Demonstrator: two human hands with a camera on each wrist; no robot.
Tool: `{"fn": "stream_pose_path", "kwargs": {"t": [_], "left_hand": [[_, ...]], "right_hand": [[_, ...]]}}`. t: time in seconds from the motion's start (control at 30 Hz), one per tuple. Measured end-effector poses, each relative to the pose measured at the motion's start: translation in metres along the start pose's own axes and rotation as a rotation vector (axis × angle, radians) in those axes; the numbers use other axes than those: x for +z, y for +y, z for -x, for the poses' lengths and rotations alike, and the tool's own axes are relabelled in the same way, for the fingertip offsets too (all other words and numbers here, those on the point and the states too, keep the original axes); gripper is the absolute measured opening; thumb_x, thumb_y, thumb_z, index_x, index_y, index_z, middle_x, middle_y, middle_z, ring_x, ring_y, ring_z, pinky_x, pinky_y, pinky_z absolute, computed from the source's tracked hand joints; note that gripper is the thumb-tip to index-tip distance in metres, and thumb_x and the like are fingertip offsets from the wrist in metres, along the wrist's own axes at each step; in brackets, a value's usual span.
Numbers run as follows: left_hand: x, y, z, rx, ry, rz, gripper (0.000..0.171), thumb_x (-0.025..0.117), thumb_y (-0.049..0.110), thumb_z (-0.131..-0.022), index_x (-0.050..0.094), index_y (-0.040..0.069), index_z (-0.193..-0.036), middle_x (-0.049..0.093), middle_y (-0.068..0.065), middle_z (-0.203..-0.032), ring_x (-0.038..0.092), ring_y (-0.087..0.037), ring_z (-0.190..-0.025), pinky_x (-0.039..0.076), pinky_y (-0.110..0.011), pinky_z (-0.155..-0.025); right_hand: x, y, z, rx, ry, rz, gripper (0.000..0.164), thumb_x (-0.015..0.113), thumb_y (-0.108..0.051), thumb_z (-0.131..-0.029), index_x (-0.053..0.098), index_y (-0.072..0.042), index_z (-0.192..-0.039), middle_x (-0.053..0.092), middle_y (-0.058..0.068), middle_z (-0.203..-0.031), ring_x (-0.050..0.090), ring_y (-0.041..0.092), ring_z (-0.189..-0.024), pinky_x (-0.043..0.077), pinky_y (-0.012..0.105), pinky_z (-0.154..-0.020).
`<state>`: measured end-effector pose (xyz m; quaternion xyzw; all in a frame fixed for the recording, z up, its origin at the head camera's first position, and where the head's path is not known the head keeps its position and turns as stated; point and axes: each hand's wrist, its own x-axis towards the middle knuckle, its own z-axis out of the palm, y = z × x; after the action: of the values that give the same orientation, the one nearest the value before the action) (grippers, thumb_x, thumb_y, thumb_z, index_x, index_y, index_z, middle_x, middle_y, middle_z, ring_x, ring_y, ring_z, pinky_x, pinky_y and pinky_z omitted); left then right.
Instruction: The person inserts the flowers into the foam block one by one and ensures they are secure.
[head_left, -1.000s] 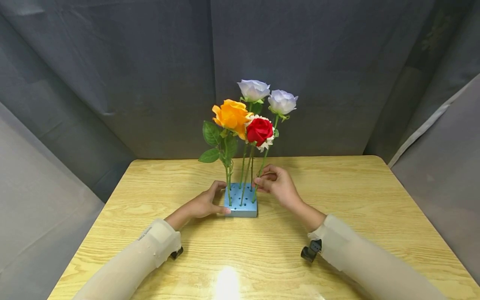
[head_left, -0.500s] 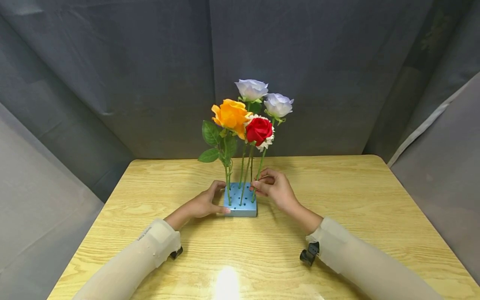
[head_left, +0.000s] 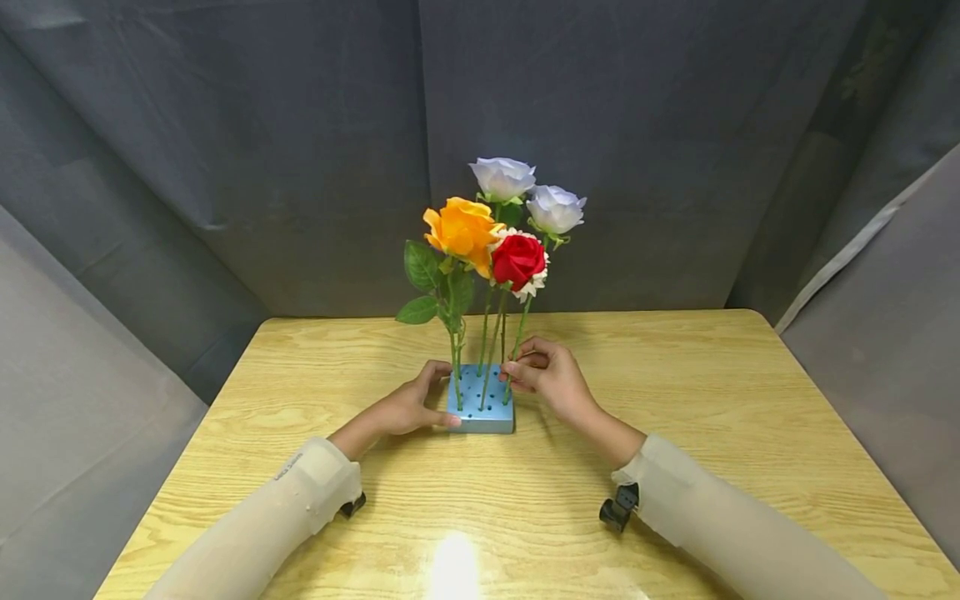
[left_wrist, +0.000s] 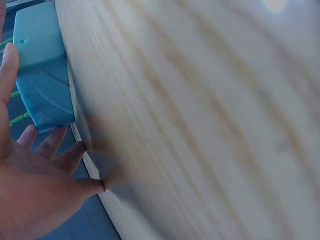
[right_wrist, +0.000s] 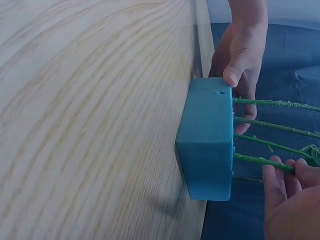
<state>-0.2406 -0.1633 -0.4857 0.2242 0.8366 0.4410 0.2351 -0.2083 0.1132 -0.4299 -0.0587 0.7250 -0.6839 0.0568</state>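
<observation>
A light blue foam block [head_left: 482,425] with holes in its top stands on the table, several artificial flowers upright in it. My left hand [head_left: 403,407] holds the block's left side, thumb at the front corner and fingers toward the back. My right hand [head_left: 557,382] pinches the stem of a pale white rose [head_left: 556,210] low down, just above the block; the stem's foot stands in the block's right side. Around it stand another pale white rose [head_left: 504,178], an orange rose [head_left: 461,232] with green leaves, and a red rose [head_left: 518,261] partly hiding a white flower [head_left: 535,287].
The wooden table [head_left: 300,358] has its far edge behind the block. Grey curtains [head_left: 337,167] hang behind and at both sides. A small black camera [head_left: 619,508] sits under the right wrist.
My right hand has shifted slightly left and down with the stem. The white rose's head has moved left and a little lower. The left hand and block stay put.
</observation>
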Motion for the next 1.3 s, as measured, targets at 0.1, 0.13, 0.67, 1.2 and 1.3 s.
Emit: {"fn": "stream_pose_path", "kwargs": {"t": [0.1,0.13,0.67,1.2,1.3], "left_hand": [[0.0,-0.001,0.0,-0.001,0.001,0.001,0.093,0.083,0.037,-0.089,0.024,0.017,-0.157,0.025,-0.016,-0.168,0.018,-0.035,-0.157,0.018,-0.058,-0.125],[0.001,-0.001,0.0,-0.001,0.001,0.001,0.093,0.083,0.037,-0.089,0.024,0.016,-0.157,0.025,-0.016,-0.168,0.019,-0.035,-0.157,0.018,-0.058,-0.125],[0.002,0.001,0.001,-0.007,0.005,0.013,0.094,0.084,0.034,-0.089,0.023,0.014,-0.158,0.025,-0.016,-0.168,0.019,-0.035,-0.157,0.019,-0.057,-0.125],[0.005,0.001,0.004,0.007,0.01,0.005,0.096,0.083,0.035,-0.088,0.022,0.016,-0.159,0.025,-0.016,-0.168,0.019,-0.034,-0.157,0.019,-0.057,-0.125],[0.006,0.001,0.003,0.017,0.009,-0.005,0.095,0.083,0.034,-0.089,0.022,0.016,-0.159,0.026,-0.016,-0.168,0.02,-0.034,-0.157,0.019,-0.056,-0.125]], "right_hand": [[0.0,0.0,0.0,0.003,-0.002,0.003,0.018,0.069,0.0,-0.097,0.057,0.009,-0.108,0.073,0.025,-0.1,0.074,0.041,-0.098,0.059,0.05,-0.088],[0.0,0.0,0.0,0.003,-0.003,0.003,0.019,0.069,0.0,-0.097,0.057,0.009,-0.108,0.073,0.026,-0.101,0.074,0.041,-0.098,0.059,0.051,-0.088],[-0.006,0.0,0.003,0.025,-0.018,-0.073,0.036,0.069,0.002,-0.096,0.054,0.017,-0.125,0.07,0.01,-0.101,0.075,0.026,-0.097,0.058,0.046,-0.092],[-0.037,0.009,0.02,-0.024,0.014,0.089,0.04,0.071,-0.007,-0.098,0.059,0.006,-0.133,0.065,0.027,-0.127,0.07,0.019,-0.108,0.058,0.025,-0.089],[-0.046,0.01,0.027,-0.011,0.03,0.166,0.041,0.071,-0.011,-0.099,0.059,0.002,-0.136,0.065,0.024,-0.129,0.068,0.028,-0.116,0.057,0.023,-0.089]]}}
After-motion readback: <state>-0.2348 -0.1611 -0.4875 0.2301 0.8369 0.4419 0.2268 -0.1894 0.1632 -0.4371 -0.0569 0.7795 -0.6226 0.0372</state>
